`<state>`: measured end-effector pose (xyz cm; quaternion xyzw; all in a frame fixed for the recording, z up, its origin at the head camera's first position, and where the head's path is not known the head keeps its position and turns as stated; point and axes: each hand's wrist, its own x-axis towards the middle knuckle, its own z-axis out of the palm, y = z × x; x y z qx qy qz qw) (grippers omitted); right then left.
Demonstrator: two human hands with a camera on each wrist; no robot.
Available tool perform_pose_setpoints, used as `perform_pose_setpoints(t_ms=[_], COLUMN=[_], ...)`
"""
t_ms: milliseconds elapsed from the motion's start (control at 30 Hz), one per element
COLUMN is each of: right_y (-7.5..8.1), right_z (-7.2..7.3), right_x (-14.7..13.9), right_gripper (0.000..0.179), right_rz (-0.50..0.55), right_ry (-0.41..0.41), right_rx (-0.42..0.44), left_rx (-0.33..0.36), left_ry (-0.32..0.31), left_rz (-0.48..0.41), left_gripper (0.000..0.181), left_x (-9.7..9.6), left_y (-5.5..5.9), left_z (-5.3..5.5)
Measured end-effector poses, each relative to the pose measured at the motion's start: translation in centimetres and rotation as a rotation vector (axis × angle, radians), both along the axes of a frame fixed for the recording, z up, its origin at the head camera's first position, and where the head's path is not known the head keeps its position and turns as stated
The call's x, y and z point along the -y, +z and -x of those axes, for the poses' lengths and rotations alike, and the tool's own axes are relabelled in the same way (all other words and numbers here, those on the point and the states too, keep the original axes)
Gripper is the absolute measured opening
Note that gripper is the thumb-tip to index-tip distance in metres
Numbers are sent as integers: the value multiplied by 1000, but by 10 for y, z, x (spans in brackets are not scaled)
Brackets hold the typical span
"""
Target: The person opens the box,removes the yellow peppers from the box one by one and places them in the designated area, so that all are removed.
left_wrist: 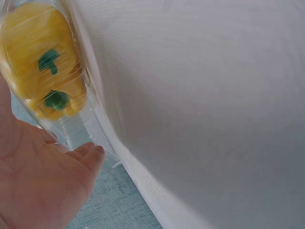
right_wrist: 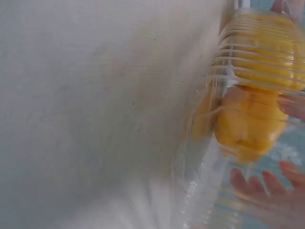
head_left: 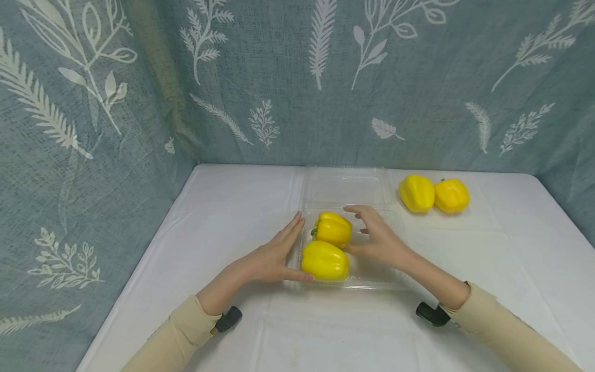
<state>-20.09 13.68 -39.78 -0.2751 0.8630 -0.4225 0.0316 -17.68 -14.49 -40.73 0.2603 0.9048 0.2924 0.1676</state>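
Two yellow bell peppers lie in the left half of a clear plastic clamshell container (head_left: 372, 271). The nearer pepper (head_left: 325, 261) sits at the front left, and the farther pepper (head_left: 332, 228) lies just behind it, its green stem facing left. My left hand (head_left: 274, 256) rests along the container's left side, fingers straight and thumb reaching to the front by the nearer pepper. Over the container's right part, my right hand (head_left: 381, 237) has its fingers spread, with the thumb tip close to both peppers and nothing gripped. Through the ribbed wall, the right wrist view shows the hand's fingers (right_wrist: 271, 183) apart from the farther pepper.
The container's lid (head_left: 346, 188) lies folded back flat behind it. Two more yellow bell peppers, a left one (head_left: 417, 193) and a right one (head_left: 452, 196), sit side by side at the back right. A white cloth (head_left: 502, 268) covers the table, and a patterned blue-green curtain (head_left: 288, 67) hangs behind.
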Motion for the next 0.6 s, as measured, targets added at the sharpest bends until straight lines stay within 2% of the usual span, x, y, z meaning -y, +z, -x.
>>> perform_pose_setpoints(t_ms=[367,600], right_y=[-3,-5], right_z=[3,5], right_x=[8,11], right_gripper=[80,77], right_rz=[-28,-57], right_ry=[35,40], right_rx=[17,-17], left_rx=[0,1], left_ry=[1,-3], left_rz=[4,3], left_gripper=[127,127], left_x=[0,0], left_y=[-2,-1], left_z=[2,1])
